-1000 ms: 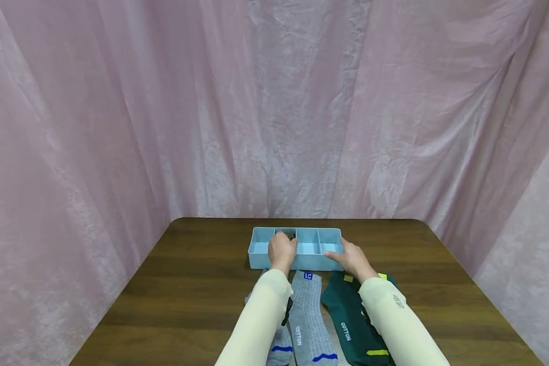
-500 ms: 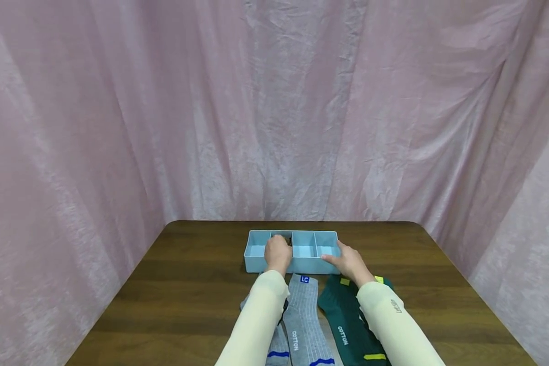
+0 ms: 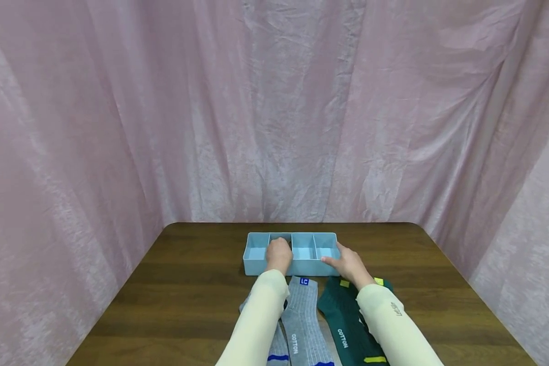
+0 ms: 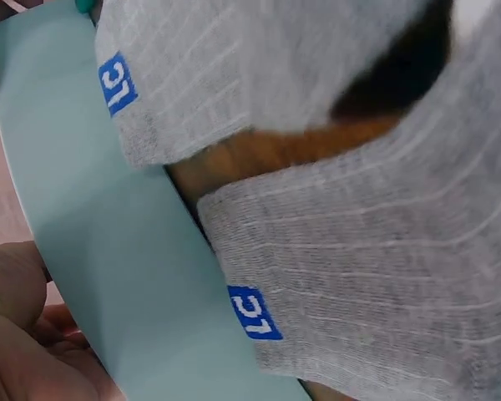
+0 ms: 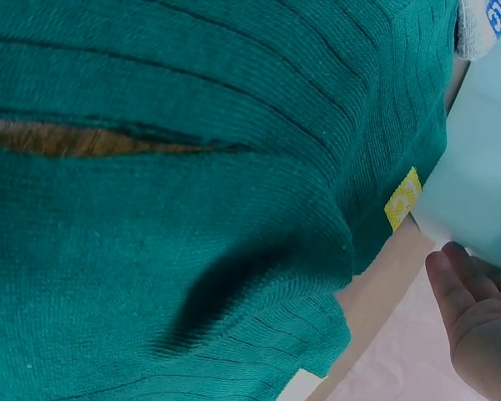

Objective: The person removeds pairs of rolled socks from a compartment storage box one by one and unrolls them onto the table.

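Observation:
A light-blue box [image 3: 274,268] with several compartments in a row stands on the table. My left hand [image 3: 279,255] reaches into its second compartment from the left, fingers hidden behind the front wall. A small dark patch shows beside those fingers; what it is and whether they hold it, I cannot tell. In the left wrist view the left hand [image 4: 33,334] sits beyond the box wall [image 4: 108,225]. My right hand [image 3: 349,262] rests at the box's right end, thumb toward the front rim. Its fingers, fairly straight, touch the end wall in the right wrist view.
Grey socks [image 3: 302,317] with blue LC labels lie in front of the box, partly under the left forearm. Green socks [image 3: 347,320] with yellow labels lie under the right forearm. Wooden table [image 3: 187,305] surrounds them; a pink curtain [image 3: 274,127] hangs behind.
A dark and yellowish thing by the left fingertips shows less now as the hand sits slightly deeper in the compartment. The right hand stays at the box's end. The head view has shifted slightly.

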Available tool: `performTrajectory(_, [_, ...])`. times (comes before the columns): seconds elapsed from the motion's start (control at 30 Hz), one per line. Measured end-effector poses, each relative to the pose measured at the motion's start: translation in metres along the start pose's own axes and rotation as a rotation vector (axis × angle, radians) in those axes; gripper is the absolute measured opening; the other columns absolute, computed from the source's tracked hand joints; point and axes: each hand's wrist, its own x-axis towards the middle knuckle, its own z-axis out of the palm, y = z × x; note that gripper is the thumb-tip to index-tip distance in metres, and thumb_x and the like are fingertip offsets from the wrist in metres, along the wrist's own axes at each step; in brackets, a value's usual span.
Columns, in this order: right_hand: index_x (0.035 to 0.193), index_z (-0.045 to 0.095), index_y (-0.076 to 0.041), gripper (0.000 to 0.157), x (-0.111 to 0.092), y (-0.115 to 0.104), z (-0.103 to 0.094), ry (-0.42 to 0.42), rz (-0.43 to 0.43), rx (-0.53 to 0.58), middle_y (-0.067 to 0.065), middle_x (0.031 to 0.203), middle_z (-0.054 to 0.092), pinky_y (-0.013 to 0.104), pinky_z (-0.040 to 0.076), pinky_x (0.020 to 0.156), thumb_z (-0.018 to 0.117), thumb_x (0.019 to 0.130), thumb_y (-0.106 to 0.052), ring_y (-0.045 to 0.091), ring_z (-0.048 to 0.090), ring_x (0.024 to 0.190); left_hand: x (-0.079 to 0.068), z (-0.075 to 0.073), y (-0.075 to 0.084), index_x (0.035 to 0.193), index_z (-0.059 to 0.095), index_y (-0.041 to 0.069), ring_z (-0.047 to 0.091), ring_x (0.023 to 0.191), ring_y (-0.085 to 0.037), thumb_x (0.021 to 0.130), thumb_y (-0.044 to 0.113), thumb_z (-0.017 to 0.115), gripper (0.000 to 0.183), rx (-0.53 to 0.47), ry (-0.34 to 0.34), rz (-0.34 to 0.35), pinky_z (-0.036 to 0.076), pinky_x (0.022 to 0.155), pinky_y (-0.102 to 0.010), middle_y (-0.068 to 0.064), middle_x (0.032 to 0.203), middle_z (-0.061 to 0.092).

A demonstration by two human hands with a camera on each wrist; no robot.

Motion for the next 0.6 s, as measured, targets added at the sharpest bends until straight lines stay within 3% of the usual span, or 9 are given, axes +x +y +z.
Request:
performTrajectory(0.3, [0.154, 0.025, 0.005, 0.085, -0.003, -0.005, -0.002, 0.004, 0.003, 0.006, 0.03, 0.151, 0.035, 0.062, 0.035, 0.105, 0.065, 0.096, -0.041, 0.048, 0.038, 0.135, 0.007, 0.008, -0.008, 0.079, 0.072, 0.001, 0.067, 0.074, -0.031, 0.09, 0.002, 0.065, 0.013, -0.073, 0.024, 0.012, 0.054, 0.058, -0.04, -0.017, 0.08, 0.069])
performTrajectory(0.6, [0.153, 0.025, 0.007, 0.084, -0.003, -0.004, -0.002, 0.009, 0.014, -0.004, 0.032, 0.15, 0.036, 0.062, 0.035, 0.105, 0.065, 0.096, -0.04, 0.049, 0.039, 0.134, 0.012, 0.014, -0.011, 0.068, 0.062, 0.004, 0.058, 0.065, -0.026, 0.086, 0.0, 0.066, 0.019, -0.134, 0.0, 0.013, 0.048, 0.054, -0.04, -0.013, 0.069, 0.062])
